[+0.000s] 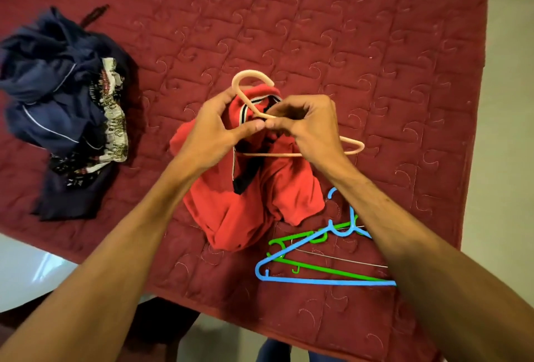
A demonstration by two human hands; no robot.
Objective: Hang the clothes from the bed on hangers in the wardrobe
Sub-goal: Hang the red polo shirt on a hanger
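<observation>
Pinched by left hand and right hand, the crumpled red shirt could be shed from the half-inserted peach plastic hanger.

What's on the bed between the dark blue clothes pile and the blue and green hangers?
The red shirt lies there on the maroon bedspread; the left hand grips its collar, the right hand a pale hanger. Head view shows it.

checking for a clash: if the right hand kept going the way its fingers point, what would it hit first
Most likely the left hand, whose thumb sits almost against the right hand over the red shirt; depth is unclear.
</observation>
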